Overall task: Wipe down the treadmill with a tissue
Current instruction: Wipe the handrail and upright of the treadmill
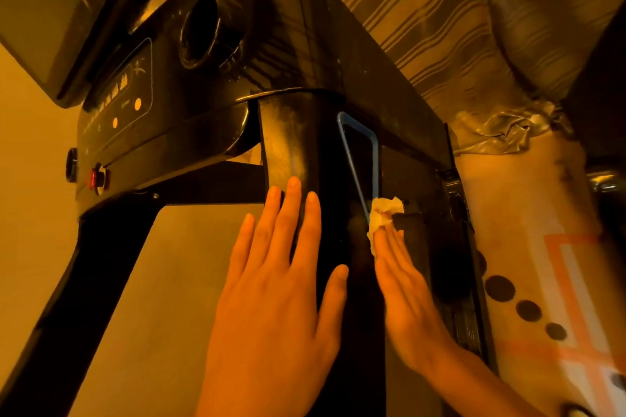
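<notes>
The black treadmill (237,44) fills the view, seen from below its console. Its right upright post (338,213) runs down the middle. My left hand (277,298) lies flat on the left face of that post, fingers straight and spread. My right hand (403,288) presses a crumpled tissue (384,213) against the right face of the post with straight fingers, just below a blue wire loop (362,152). Part of the tissue is hidden under my fingers.
The console has a cup holder (203,30), a control panel (118,95) with lit dots and a red button (96,178). A dark screen (50,10) sits at the upper left. Striped curtain (423,10) and patterned fabric (542,264) hang close on the right.
</notes>
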Available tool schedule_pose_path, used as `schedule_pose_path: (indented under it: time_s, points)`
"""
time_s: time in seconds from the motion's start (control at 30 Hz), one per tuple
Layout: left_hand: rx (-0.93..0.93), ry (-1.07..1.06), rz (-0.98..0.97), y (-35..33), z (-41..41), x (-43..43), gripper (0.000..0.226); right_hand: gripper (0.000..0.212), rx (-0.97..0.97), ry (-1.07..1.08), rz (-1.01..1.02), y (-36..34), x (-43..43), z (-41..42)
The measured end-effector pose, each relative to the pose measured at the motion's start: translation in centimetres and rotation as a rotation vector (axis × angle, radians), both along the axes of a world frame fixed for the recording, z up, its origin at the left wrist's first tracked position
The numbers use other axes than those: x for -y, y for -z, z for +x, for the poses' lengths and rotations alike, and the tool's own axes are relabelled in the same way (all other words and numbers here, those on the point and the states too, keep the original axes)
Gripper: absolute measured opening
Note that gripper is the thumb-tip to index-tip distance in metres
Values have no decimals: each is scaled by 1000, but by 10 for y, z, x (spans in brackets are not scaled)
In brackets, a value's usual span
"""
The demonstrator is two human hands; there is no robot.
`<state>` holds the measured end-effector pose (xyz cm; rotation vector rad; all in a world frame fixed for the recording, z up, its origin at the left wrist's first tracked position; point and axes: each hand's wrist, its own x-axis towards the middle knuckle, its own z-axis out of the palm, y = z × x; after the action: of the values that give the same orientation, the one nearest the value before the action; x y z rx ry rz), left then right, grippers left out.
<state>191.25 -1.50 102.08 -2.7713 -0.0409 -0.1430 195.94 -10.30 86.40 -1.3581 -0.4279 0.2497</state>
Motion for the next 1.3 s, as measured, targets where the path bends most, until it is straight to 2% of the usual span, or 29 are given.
schedule_pose_path:
  time_s: [0.1,0.2,0.4,0.53,0.6,0.8,0.93,1.0,1.2,1.3]
  points:
    - [-8,-16,-24,-2,0,1,69,44,101,-4,-142,-9,-12,64]
    - [-17,-22,-37,-3,0,2,68,46,78,17,-176,-21,-19,109]
    - [-20,-17,-44,-2,0,-1,67,56,120,27,57,0,-5,6]
    - [-25,-25,-21,-2,1,0,68,49,248,71,-132,-10,-22,82]
    - [-21,-29,-13,-1,1,0,68,50,321,133,-130,-15,-33,116]
    - [-11,0,-27,0,1,-3,69,51,245,51,115,-4,-13,30]
    - [-16,-8,-20,-1,2,-2,69,53,318,74,-32,-33,-25,96]
    - [-12,-7,-27,0,2,-1,68,55,322,95,-20,-46,-32,118]
    - [4,5,-67,0,1,-4,67,54,244,60,63,-5,-14,27]
    - [-1,-4,-80,-1,2,-1,66,55,248,47,-13,-26,-20,66]
